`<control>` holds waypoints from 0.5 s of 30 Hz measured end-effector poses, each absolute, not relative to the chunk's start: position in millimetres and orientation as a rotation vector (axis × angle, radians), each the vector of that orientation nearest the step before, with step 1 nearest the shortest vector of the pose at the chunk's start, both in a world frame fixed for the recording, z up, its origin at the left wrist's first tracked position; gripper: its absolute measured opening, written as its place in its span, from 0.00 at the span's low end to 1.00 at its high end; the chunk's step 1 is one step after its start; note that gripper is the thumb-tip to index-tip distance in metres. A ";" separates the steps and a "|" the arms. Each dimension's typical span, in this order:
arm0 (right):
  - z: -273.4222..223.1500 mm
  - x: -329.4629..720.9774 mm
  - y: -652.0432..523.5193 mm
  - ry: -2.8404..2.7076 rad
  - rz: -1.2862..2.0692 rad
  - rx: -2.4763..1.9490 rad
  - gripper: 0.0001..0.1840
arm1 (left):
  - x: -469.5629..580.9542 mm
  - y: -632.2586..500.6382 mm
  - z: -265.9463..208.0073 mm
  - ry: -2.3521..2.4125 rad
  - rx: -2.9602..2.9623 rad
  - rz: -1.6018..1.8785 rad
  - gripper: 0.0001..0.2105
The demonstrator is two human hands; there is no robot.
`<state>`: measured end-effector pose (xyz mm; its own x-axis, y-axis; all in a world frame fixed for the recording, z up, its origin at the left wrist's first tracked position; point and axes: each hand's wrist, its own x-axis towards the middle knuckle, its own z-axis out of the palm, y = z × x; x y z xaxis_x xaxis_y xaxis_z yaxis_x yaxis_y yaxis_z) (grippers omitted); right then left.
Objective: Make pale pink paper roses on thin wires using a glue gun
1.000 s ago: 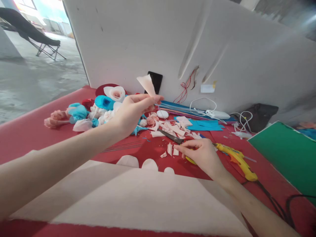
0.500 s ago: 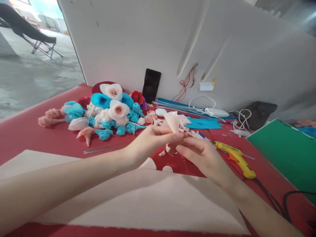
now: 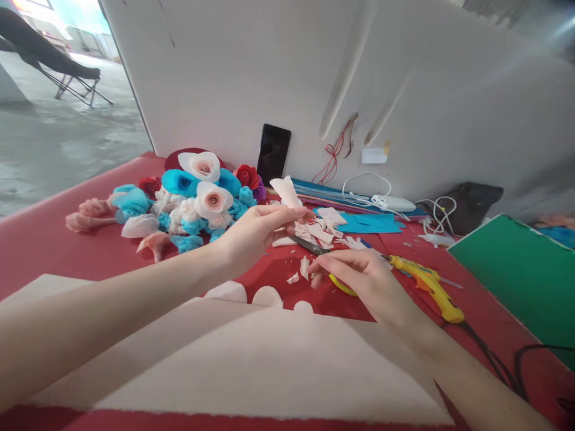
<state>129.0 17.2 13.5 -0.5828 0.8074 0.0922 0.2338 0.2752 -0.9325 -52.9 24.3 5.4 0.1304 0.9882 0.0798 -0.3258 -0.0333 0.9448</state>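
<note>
Raised over the middle of the table, my left hand [image 3: 254, 233] is closed in a pinch. Between its fingertips is the lower end of a pale pink paper flower [image 3: 286, 191], a rolled cone that flares at the top. To the right, my right hand [image 3: 354, 272] is over the scissors [image 3: 344, 285], its fingers loosely bent and a little apart, with nothing visible in them. The scissors' dark blades point left towards the paper scraps [image 3: 321, 230]; part of the yellow handle is hidden behind that hand. A large pale pink paper sheet [image 3: 251, 365] lies under my forearms.
Finished paper flowers [image 3: 193, 206] in blue, white, pink and red are heaped at left. Rounded paper petals [image 3: 268, 297] lie beyond the sheet. At right are a yellow glue gun [image 3: 426, 284] and a green board [image 3: 516, 281]. A phone [image 3: 274, 154] leans on the back panel.
My hands have moved apart. The left carried the paper flower leftward and up, while the right let go of its lower end and drew slightly back. The scissors and more petals now show.
</note>
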 end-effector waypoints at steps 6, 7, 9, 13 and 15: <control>14.6 131.1 21.2 -2.073 1.266 -0.969 0.16 | -68.7 34.8 14.1 0.853 1.084 1.384 0.07; 14.3 131.9 21.8 -2.111 1.257 -0.995 0.15 | -72.6 37.4 15.4 0.851 1.082 1.408 0.07; 12.3 133.8 23.7 -2.181 1.205 -1.071 0.15 | -80.2 42.5 17.8 0.846 1.077 1.461 0.06; 6.6 136.5 29.3 -2.134 0.912 -1.213 0.13 | -84.2 44.2 20.3 0.881 1.090 1.499 0.05; 6.8 136.0 30.2 -2.079 0.799 -1.203 0.07 | -77.1 38.2 19.2 0.925 1.112 1.437 0.05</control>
<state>136.0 30.2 6.8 -0.4088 0.8909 0.1982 0.5292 0.4083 -0.7438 -77.1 38.2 19.2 -0.0195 0.9882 0.1522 -0.2699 -0.1518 0.9509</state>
